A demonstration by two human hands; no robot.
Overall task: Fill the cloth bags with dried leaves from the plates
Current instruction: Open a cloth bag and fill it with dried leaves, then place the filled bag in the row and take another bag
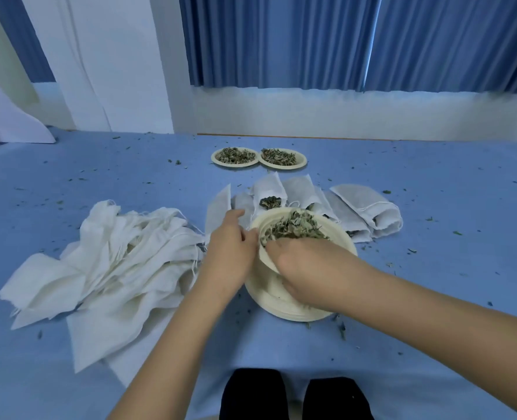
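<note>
The right hand (305, 268) grips the near rim of a round cream paper plate (339, 234), its fingers curled over the edge with the tips among the heap of dried green-grey leaves (293, 228) on it. This plate is tilted, its far side up, over a stack of cream paper plates (284, 312) on the blue table cover (433, 298). The left hand (230, 247) sits against the plate's left rim with its fingers bent. Whether it pinches the rim or a bag cannot be told.

Just beyond the hands, a row of filled white cloth drawstring bags (369, 204) fans out, touching one another; one of them shows dark leaves at its open mouth (270, 202), right behind the tilted plate. To the left of the left hand lies a loose heap of flat empty white cloth bags (114, 253).

Farther off, two round cream plates of dried leaves (235, 156) stand side by side, rims touching. Leaf crumbs (341, 330) dot the cover. Blue curtains (342, 40) hang behind.
</note>
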